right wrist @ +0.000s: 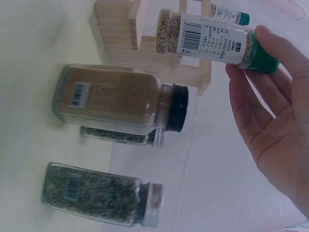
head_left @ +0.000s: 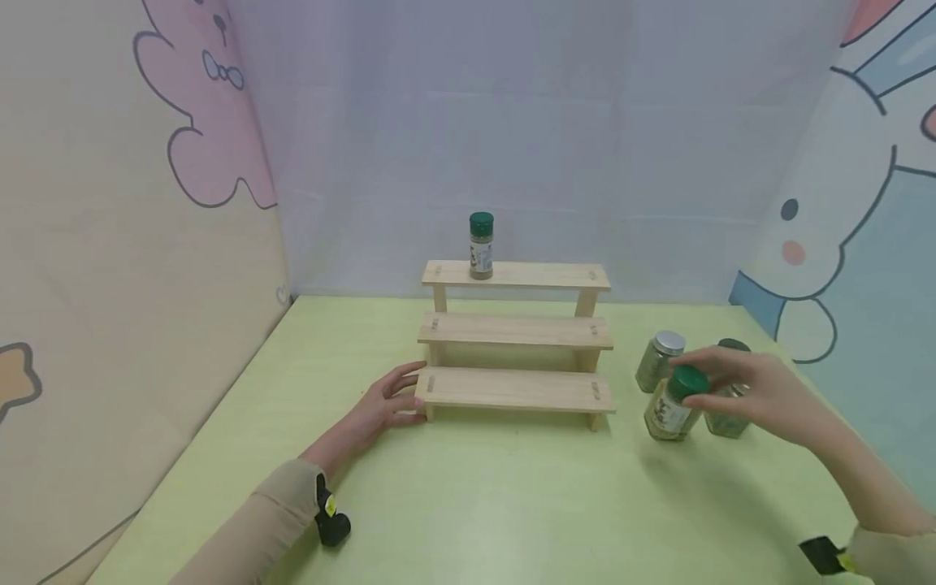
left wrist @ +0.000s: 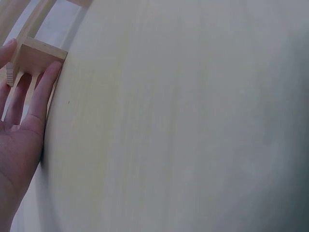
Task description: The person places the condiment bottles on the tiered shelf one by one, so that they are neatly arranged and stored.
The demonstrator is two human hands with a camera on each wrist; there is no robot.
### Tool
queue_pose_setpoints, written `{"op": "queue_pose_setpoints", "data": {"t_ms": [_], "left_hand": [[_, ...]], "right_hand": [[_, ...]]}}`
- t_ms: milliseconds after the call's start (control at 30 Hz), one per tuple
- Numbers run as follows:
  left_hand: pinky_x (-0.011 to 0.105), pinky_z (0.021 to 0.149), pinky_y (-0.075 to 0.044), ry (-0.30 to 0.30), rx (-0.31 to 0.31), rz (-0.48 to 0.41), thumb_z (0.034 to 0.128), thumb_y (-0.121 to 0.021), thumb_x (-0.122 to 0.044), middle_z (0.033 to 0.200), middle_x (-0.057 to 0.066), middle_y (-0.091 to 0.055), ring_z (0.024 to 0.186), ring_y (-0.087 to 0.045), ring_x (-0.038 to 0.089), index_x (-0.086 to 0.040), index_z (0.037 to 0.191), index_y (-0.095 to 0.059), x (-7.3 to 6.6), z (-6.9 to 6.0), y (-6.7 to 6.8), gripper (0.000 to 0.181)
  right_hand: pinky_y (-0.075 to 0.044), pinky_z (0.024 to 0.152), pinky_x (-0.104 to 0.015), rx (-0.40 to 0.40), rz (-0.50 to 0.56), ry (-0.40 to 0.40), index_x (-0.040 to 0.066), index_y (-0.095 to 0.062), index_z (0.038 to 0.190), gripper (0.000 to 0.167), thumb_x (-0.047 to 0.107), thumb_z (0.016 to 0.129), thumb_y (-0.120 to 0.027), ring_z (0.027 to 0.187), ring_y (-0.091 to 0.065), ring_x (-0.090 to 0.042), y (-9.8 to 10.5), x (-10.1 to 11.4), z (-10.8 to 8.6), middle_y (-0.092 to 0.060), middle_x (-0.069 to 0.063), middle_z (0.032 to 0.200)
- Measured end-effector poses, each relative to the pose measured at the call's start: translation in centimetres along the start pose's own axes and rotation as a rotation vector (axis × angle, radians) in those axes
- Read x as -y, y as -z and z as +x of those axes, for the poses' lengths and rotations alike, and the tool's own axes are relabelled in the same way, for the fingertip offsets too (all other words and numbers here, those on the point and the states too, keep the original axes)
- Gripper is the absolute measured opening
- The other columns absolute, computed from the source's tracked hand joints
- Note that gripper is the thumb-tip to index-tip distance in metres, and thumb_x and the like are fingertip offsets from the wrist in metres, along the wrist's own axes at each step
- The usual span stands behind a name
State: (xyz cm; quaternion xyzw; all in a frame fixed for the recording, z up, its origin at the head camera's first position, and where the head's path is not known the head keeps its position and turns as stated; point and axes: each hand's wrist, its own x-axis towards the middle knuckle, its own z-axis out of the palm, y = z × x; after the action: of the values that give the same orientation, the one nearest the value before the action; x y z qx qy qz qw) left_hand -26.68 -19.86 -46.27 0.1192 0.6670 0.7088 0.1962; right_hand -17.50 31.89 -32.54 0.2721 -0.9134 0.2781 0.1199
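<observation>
My right hand (head_left: 753, 394) pinches a small spice bottle (right wrist: 207, 38) by its green cap; pale seeds and a white label show. In the head view this bottle hangs in front of other jars at the right. My left hand (head_left: 380, 410) holds the left end of the bottom step of a three-tier wooden rack (head_left: 512, 390). The left wrist view shows its fingers (left wrist: 43, 94) against the rack's leg, others under the step. Another green-capped bottle (head_left: 481, 248) stands upright on the top tier, left of its middle.
Near the right hand stand a jar of brown powder (right wrist: 113, 94) with a black lid and a silver-lidded jar of dried herbs (right wrist: 91, 193). Another herb jar (right wrist: 118, 135) is partly hidden behind the brown one. Fabric walls (head_left: 541, 122) enclose the pale green table (head_left: 497, 504).
</observation>
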Motion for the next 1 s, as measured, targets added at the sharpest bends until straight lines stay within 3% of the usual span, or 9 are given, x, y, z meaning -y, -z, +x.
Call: {"op": "queue_pose_setpoints", "data": {"t_ms": [167,400,700,933,1000], "left_hand": [[0.046,0.096,-0.058,0.01,-0.006,0.01,0.0955,-0.058,-0.002,0.157,0.022,-0.031,0.118,-0.06,0.022,-0.016,0.156,-0.027,-0.2,-0.1,0.0,0.069],[0.046,0.098,-0.057,0.012,-0.004,0.017,0.0958,-0.06,-0.006,0.157,0.021,-0.032,0.125,-0.056,0.026,-0.018,0.155,-0.029,-0.3,0.0,0.0,0.068],[0.046,0.096,-0.058,0.017,-0.011,0.012,0.0942,-0.062,-0.005,0.157,0.019,-0.034,0.121,-0.059,0.024,-0.021,0.154,-0.032,-0.5,0.0,-0.2,0.069],[0.046,0.097,-0.058,0.021,-0.011,0.017,0.0948,-0.061,-0.005,0.156,0.018,-0.034,0.12,-0.06,0.023,-0.021,0.154,-0.032,-0.4,-0.1,-0.1,0.068],[0.045,0.097,-0.058,0.02,-0.011,0.021,0.0951,-0.061,-0.005,0.157,0.019,-0.033,0.12,-0.06,0.023,-0.02,0.154,-0.031,-0.4,-0.1,0.0,0.068]], "right_hand": [[-0.057,0.065,-0.016,-0.031,-0.061,0.02,0.019,-0.065,0.126,0.051,0.015,0.079,-0.082,0.085,-0.064,0.01,1.4,0.6,3.4,-0.055,0.039,0.113],[-0.051,0.071,-0.006,-0.085,-0.062,-0.116,0.023,-0.065,0.125,0.05,0.022,0.079,-0.084,0.09,-0.056,0.019,3.7,1.4,7.7,-0.063,0.032,0.104],[-0.049,0.069,-0.007,-0.117,-0.036,-0.167,0.019,-0.061,0.122,0.046,0.028,0.082,-0.081,0.084,-0.059,0.016,6.0,1.7,12.1,-0.06,0.036,0.095],[-0.048,0.069,-0.009,-0.125,-0.038,-0.172,0.019,-0.06,0.124,0.049,0.034,0.082,-0.081,0.083,-0.059,0.015,6.5,2.0,14.6,-0.071,0.01,0.107],[-0.048,0.07,-0.01,-0.118,-0.032,-0.171,0.02,-0.061,0.124,0.05,0.036,0.082,-0.08,0.084,-0.06,0.015,6.6,2.0,15.3,-0.07,0.015,0.105]]}}
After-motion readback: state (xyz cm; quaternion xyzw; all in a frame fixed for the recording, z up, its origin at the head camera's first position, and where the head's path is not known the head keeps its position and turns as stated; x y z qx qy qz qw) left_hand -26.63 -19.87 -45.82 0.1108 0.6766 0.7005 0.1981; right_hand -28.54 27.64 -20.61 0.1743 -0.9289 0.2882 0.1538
